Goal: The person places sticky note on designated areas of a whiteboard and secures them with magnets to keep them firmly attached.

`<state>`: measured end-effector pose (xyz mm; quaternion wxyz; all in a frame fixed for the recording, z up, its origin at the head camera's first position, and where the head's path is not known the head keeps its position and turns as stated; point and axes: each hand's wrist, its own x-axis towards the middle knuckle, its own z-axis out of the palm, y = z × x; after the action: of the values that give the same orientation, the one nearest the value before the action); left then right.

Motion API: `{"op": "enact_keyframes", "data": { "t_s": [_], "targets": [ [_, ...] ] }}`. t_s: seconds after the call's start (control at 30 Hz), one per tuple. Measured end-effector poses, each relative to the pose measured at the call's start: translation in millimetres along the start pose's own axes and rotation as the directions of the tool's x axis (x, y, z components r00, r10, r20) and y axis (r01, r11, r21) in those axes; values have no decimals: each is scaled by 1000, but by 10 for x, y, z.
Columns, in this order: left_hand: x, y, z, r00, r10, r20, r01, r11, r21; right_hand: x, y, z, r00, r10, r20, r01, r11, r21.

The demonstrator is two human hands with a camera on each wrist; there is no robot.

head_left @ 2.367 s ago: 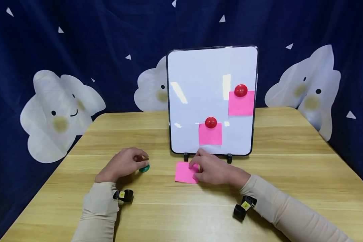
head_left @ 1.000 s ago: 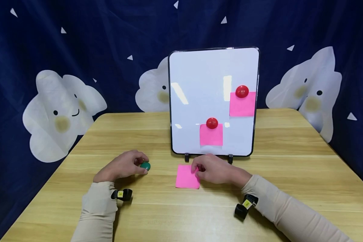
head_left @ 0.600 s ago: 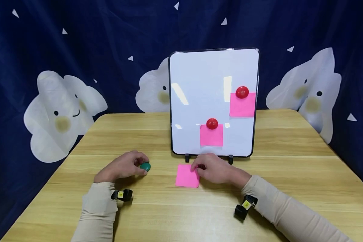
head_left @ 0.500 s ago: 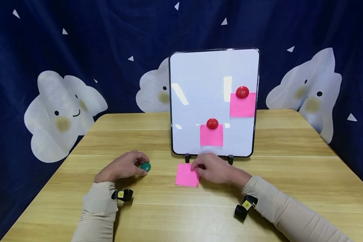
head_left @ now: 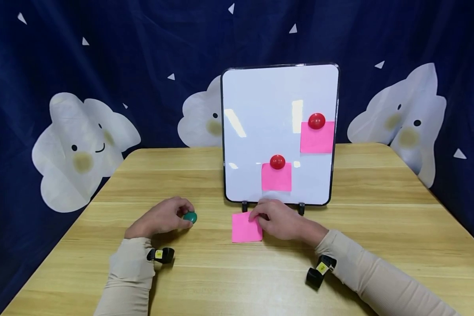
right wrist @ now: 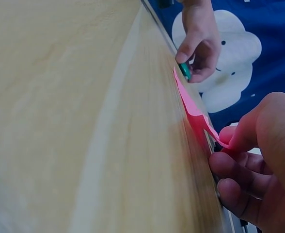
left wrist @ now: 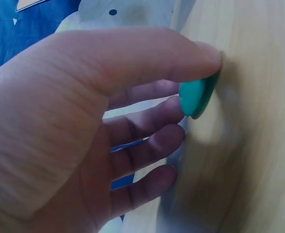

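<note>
My left hand (head_left: 163, 217) pinches a round green magnet (head_left: 190, 217) between thumb and fingers, low over the table. In the left wrist view the magnet (left wrist: 195, 97) is tilted on edge under the thumb tip. To the right, my right hand (head_left: 280, 219) pinches the right edge of a pink sticky note (head_left: 245, 228). The right wrist view has this note (right wrist: 191, 107) bent and partly lifted from the wood, its corner between thumb and index finger. Behind stands a whiteboard (head_left: 256, 114) bearing two pink notes (head_left: 276, 180), each under a red magnet (head_left: 278, 162).
The whiteboard stands on small black feet (head_left: 301, 208) just behind the right hand. Underneath lies a light wooden table (head_left: 229, 281). A dark blue curtain (head_left: 142, 44) with cloud prints hangs behind the table. Both wrists wear small black cameras (head_left: 163, 255).
The pink note first slid slightly toward the person, then rose a little and shifted right in the right hand's pinch. The left hand's grip on the green magnet has shifted slightly, showing more of it.
</note>
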<state>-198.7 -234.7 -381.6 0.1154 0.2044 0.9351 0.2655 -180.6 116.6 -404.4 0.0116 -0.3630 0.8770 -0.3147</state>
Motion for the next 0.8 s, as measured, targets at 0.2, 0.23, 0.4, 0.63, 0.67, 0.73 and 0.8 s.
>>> {"op": "enact_keyframes", "data": {
  "t_s": [0.2,0.23,0.4,0.63,0.67,0.73,0.8],
  "targets": [
    [18,-4,16,999,-12,-36,13,999,45,4,-1,2,1000,-8,-8,8,1000,-13],
    [20,-5,19,999,-15,-41,17,998,54,6,-1,1,1000,-9,-7,9,1000,-15],
    [36,-21,37,998,-18,-64,23,996,81,6,4,-4,1000,-11,9,11,1000,-5],
    [60,-38,54,995,-3,-99,13,995,97,3,10,9,1000,-12,22,12,1000,4],
    [62,-41,56,995,0,-104,10,995,98,3,10,11,1000,-14,21,14,1000,5],
    [64,-40,60,993,-1,-116,12,996,93,2,9,10,1000,-12,18,12,1000,8],
    [64,-32,64,992,-1,-127,12,996,84,1,9,8,1000,-10,16,10,1000,9]
  ]
}}
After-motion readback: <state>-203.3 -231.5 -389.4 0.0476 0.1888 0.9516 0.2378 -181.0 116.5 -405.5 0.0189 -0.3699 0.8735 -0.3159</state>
